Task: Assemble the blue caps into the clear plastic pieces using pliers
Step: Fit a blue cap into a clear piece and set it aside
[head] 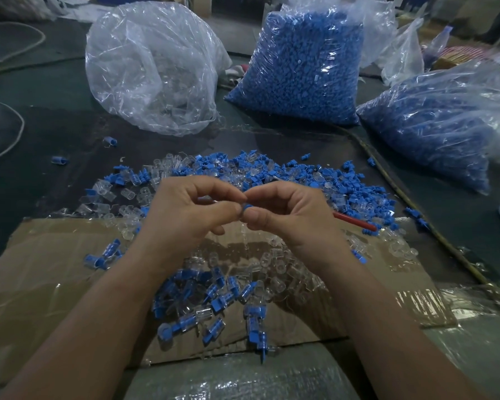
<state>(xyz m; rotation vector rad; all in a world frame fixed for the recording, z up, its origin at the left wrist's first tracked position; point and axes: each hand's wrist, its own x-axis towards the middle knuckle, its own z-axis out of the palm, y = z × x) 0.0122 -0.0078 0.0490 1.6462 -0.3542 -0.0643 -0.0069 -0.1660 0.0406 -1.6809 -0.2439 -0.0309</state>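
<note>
Pinched in the middle, above the flat brown cardboard sheet [55, 284] on the dark worktop [55, 140]: one small blue plastic cap [247, 207]. Gripped from the right by the thumb and first finger of the right hand [289, 215]. Met from the left by the left hand [191, 209], fingers curled, tips pinching something small and see-through, likely a clear plastic piece [207, 199], mostly hidden.

Cap lying sideways, long way running left to right, one end pointing at the left hand. Both hands just as near to it, fingertips touching.

Poking out to the right from under the right hand: a thin red tool handle [355, 222], likely the pliers. Cannot tell if held or just lying there.

Just beyond the hands: a loose heap of blue caps and clear pieces [286, 177]. Nearer, between the arms: a small heap of clear pieces with blue caps already in [214, 295]. Far back: a big see-through bag [156, 67] on the left and two bags full of blue caps [303, 64] on the right.

Likely next: push the cap straight left into the clear piece. Best kept in one line, to stop a tipped, stuck cap.
</note>
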